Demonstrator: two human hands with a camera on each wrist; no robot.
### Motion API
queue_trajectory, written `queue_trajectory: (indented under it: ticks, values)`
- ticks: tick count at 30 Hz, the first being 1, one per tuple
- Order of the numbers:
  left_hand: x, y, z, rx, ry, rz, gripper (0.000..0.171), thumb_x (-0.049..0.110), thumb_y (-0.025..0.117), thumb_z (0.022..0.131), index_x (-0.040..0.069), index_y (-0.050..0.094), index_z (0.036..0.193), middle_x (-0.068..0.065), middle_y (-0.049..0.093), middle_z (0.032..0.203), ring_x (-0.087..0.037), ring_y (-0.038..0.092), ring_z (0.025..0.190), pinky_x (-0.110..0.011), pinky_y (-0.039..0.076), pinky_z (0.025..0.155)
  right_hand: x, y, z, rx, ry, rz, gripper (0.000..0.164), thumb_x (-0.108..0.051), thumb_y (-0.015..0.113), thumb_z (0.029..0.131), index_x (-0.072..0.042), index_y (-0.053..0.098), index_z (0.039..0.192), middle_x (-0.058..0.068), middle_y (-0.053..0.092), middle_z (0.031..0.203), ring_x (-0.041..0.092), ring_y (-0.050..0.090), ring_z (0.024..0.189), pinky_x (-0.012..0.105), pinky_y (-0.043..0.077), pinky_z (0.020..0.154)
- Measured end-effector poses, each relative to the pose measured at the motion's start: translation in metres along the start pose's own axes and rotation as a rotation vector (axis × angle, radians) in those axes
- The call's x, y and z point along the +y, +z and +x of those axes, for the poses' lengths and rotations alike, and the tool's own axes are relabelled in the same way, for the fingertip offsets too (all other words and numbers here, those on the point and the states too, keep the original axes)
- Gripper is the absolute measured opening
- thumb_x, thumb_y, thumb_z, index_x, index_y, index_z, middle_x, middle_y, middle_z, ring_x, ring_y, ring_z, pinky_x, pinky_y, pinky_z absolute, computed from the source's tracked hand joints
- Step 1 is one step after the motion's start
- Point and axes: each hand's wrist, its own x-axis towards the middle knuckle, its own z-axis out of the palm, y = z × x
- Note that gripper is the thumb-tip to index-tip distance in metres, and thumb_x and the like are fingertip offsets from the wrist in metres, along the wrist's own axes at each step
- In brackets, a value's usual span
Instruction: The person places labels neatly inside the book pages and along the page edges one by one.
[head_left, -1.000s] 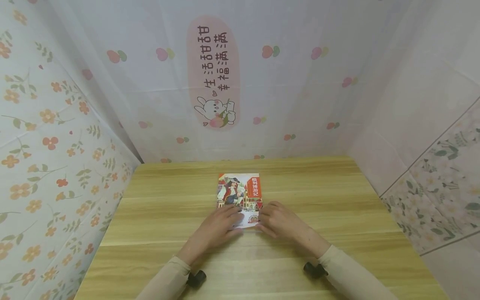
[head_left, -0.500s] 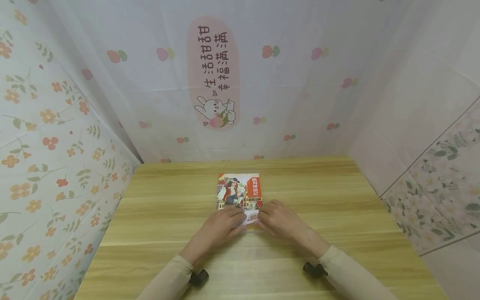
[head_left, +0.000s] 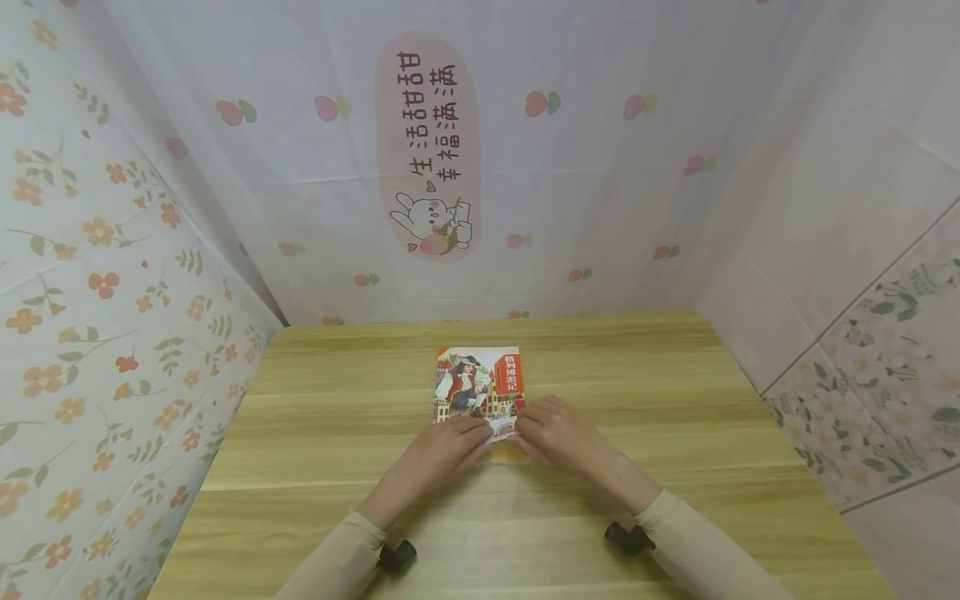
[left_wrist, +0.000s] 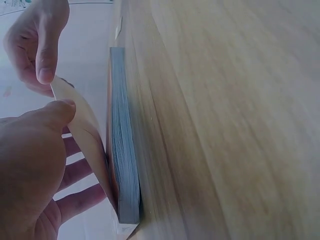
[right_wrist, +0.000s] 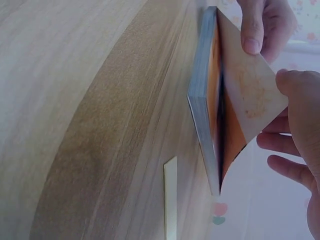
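Observation:
A paperback book with an illustrated red and white cover lies on the wooden table. Both hands are at its near edge. My left hand pinches the front cover on the left side, and my right hand pinches it on the right. In the left wrist view the cover bends up and away from the page block. The right wrist view shows the lifted cover's plain inner side and an orange page beneath. Some fingers are hidden behind the cover.
The wooden table reaches back to a patterned curtain, with floral cloth on the left. A narrow pale strip shows in the right wrist view; its kind is unclear. Black wrist cameras sit at both wrists.
The near edge of the cover has risen and curled away from the pages, baring an orange page. My left hand has shifted slightly right along that edge; the right has barely moved.

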Motion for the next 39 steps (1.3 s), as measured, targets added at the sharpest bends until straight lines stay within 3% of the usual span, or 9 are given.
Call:
queue_trajectory:
  ticks: [6, 11, 16, 20, 27, 31, 39]
  values:
    - [-0.001, -0.001, -0.001, 0.027, -0.009, -0.038, 0.037, 0.034, 0.067, 0.115, 0.017, 0.074, 0.147, -0.005, 0.079, 0.146, -0.025, 0.077, 0.134, -0.044, 0.063, 0.116, 0.005, 0.000, -0.002, 0.034, 0.029, 0.031, 0.021, -0.024, 0.094, 0.089, -0.012, 0.079, 0.097, 0.002, 0.083, 0.102, 0.018, 0.079, 0.095, 0.036, 0.069, 0.092]
    - [-0.001, -0.002, -0.003, 0.079, -0.022, -0.086, 0.037, 0.031, 0.068, 0.115, 0.017, 0.072, 0.149, -0.005, 0.080, 0.142, -0.024, 0.079, 0.128, -0.043, 0.067, 0.109, 0.009, -0.004, -0.004, 0.046, 0.083, 0.056, 0.027, -0.025, 0.090, 0.092, -0.007, 0.081, 0.110, 0.009, 0.085, 0.110, 0.025, 0.082, 0.103, 0.044, 0.070, 0.097]
    - [-0.003, -0.004, -0.007, 0.144, 0.000, -0.112, 0.041, 0.027, 0.069, 0.114, 0.019, 0.067, 0.154, -0.006, 0.080, 0.142, -0.025, 0.080, 0.126, -0.043, 0.069, 0.104, 0.010, -0.007, -0.007, 0.036, 0.118, 0.075, 0.026, -0.029, 0.079, 0.104, -0.005, 0.082, 0.116, 0.011, 0.085, 0.114, 0.029, 0.081, 0.108, 0.048, 0.068, 0.101]
    - [-0.006, -0.004, -0.009, 0.206, 0.033, -0.116, 0.046, 0.023, 0.070, 0.113, 0.018, 0.064, 0.158, -0.010, 0.080, 0.142, -0.027, 0.081, 0.123, -0.044, 0.069, 0.103, 0.010, -0.007, -0.009, 0.012, 0.134, 0.080, 0.030, -0.033, 0.073, 0.109, -0.005, 0.082, 0.116, 0.011, 0.084, 0.115, 0.029, 0.080, 0.112, 0.049, 0.067, 0.104]
    - [-0.014, -0.005, -0.009, 0.287, 0.089, -0.100, 0.057, 0.017, 0.078, 0.106, 0.012, 0.060, 0.160, -0.014, 0.079, 0.141, -0.029, 0.083, 0.118, -0.041, 0.071, 0.098, 0.008, -0.002, -0.014, -0.053, 0.129, 0.098, 0.035, -0.034, 0.076, 0.107, -0.003, 0.082, 0.123, 0.011, 0.083, 0.122, 0.031, 0.078, 0.120, 0.050, 0.064, 0.110]
    - [-0.019, -0.008, -0.010, 0.306, 0.071, -0.087, 0.062, 0.018, 0.082, 0.102, 0.010, 0.059, 0.159, -0.015, 0.077, 0.141, -0.029, 0.082, 0.117, -0.041, 0.071, 0.095, 0.007, 0.000, -0.016, -0.115, 0.131, 0.108, 0.039, -0.037, 0.077, 0.107, -0.004, 0.080, 0.127, 0.014, 0.082, 0.129, 0.033, 0.075, 0.128, 0.051, 0.061, 0.115]
    - [-0.025, -0.025, -0.017, 0.339, 0.016, -0.116, 0.074, 0.018, 0.085, 0.100, 0.006, 0.053, 0.165, -0.017, 0.069, 0.156, -0.036, 0.072, 0.140, -0.049, 0.063, 0.117, 0.002, 0.002, -0.019, -0.238, 0.154, 0.130, 0.055, -0.046, 0.075, 0.107, -0.003, 0.074, 0.141, 0.019, 0.075, 0.148, 0.042, 0.068, 0.143, 0.059, 0.055, 0.124]
